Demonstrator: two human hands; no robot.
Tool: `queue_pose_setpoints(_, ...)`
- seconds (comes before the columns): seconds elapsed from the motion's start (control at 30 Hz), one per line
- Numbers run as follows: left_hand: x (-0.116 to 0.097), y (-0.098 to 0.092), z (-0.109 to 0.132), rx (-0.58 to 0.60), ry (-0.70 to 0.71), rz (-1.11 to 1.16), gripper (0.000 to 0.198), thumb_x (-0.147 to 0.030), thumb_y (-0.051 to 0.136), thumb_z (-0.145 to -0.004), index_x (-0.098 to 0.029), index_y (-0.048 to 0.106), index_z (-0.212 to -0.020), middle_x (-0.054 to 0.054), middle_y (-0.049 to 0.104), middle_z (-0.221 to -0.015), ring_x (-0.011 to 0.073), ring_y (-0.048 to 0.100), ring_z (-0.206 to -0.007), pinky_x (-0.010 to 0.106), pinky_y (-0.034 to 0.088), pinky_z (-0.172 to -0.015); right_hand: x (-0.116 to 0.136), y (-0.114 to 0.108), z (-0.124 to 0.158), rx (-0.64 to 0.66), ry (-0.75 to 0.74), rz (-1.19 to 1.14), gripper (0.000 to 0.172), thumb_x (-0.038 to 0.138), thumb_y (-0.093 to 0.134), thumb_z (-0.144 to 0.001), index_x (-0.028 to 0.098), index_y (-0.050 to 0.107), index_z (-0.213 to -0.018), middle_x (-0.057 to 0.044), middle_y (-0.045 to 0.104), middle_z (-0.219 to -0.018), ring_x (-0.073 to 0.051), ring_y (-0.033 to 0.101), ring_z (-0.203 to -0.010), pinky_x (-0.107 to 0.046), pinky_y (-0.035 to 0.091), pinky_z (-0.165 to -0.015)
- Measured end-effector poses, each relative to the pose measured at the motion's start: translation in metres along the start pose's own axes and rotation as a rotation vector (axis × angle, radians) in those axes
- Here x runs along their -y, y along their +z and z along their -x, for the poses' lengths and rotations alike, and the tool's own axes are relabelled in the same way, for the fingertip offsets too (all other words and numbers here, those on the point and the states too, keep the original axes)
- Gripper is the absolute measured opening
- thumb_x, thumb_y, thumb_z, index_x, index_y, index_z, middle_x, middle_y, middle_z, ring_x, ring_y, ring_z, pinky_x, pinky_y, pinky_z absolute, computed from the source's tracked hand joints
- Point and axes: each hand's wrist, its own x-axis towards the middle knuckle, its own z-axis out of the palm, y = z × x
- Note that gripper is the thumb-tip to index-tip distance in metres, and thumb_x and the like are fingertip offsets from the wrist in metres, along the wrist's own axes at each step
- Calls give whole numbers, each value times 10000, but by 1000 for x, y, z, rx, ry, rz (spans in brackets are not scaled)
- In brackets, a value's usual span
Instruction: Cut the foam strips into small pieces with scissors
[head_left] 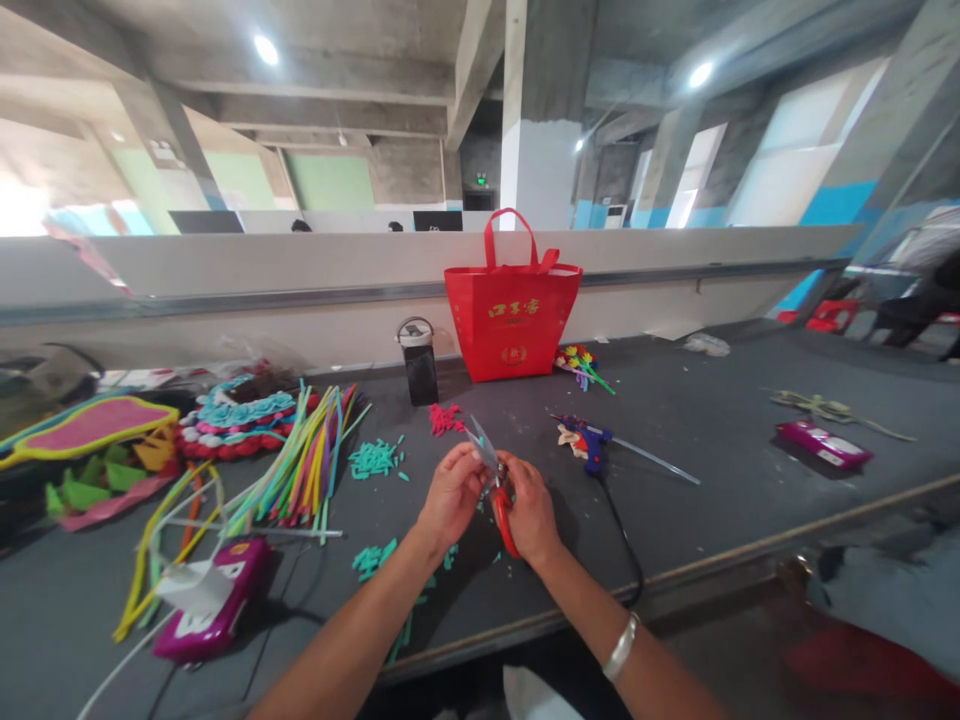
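Note:
My right hand (pixel 531 508) is closed round the red-handled scissors (pixel 504 525), whose blades point up and away from me. Close beside the blades, my left hand (pixel 456 488) has its fingers pinched together. What it holds is too small and hidden to make out; a bit of teal shows near the fingertips. To the left of my hands lies a pile of short teal pieces (pixel 375 459), with more teal pieces (pixel 373 558) by my left forearm. Just behind my hands is a small heap of pinkish-red pieces (pixel 446 420).
Fuzzy coloured stems (pixel 311 460) lie at left, near a purple power strip (pixel 217 600) with a white plug. A black tumbler (pixel 418 368) and red bag (pixel 514 325) stand at the back. A blue glue gun (pixel 594 448) with its cord lies right; another purple strip (pixel 823 445) lies beyond.

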Motion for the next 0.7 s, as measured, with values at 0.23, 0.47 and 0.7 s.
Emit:
queue_pose_setpoints(0.23, 1, 2, 3, -9, 1, -3, 120, -204, 728, -701, -146, 631, -742, 0, 637, -706, 105, 578, -676, 237, 445, -716, -1, 3, 1, 2, -5, -46, 464, 106, 512, -770, 193, 495, -1226, -84, 594, -1066, -229, 537, -1021, -383, 462, -885)
queue_pose_setpoints(0.47, 6, -1, 3, 8, 6, -16, 74, -182, 702, -730, -149, 640, -752, -1, 634, -698, 102, 567, -654, 227, 432, -679, -2, 5, 2, -8, -28, -70, 485, 106, 513, -764, 176, 457, -1241, -99, 569, -1104, -242, 520, -1050, -407, 456, -902)
queue_pose_setpoints(0.7, 8, -2, 3, -5, 7, -4, 75, -173, 706, -725, -151, 650, -771, 4, 648, -726, 104, 577, -681, 230, 436, -705, -6, 9, 2, -14, -38, -51, 449, 117, 498, -772, 167, 474, -1217, -106, 579, -1089, -239, 538, -1039, -397, 472, -889)
